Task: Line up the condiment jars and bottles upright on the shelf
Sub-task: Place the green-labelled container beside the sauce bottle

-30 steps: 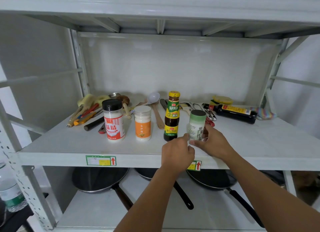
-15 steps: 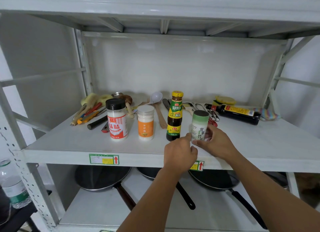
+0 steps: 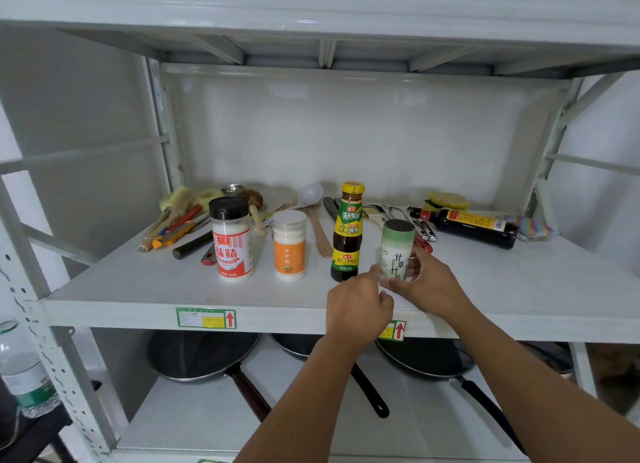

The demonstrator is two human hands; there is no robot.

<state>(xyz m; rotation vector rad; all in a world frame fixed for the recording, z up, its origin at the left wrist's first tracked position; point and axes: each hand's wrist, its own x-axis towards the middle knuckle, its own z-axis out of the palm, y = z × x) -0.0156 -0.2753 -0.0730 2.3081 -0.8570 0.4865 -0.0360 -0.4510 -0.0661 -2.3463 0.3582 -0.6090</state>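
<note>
On the white shelf (image 3: 138,289) three containers stand upright in a row: a black-capped jar with a red label (image 3: 232,243), a white jar with an orange label (image 3: 289,245) and a dark sauce bottle with a yellow cap (image 3: 347,232). Right of them stands a green-capped white jar (image 3: 396,248). My right hand (image 3: 429,282) wraps its base from the right. My left hand (image 3: 358,307) touches its lower left side with the fingertips. A dark soy bottle (image 3: 467,225) lies on its side at the back right.
Utensils lie along the back: brushes and peelers (image 3: 176,217) at the left, a white ladle (image 3: 308,196), a wooden spatula (image 3: 320,230), metal tongs (image 3: 412,220), a yellow sponge (image 3: 446,199), a striped cloth (image 3: 530,227). Pans (image 3: 204,355) rest on the lower shelf. A water bottle (image 3: 24,369) stands at the far left.
Both hands stay on the green-capped jar. The jar and the hands have barely shifted; the view has moved slightly.
</note>
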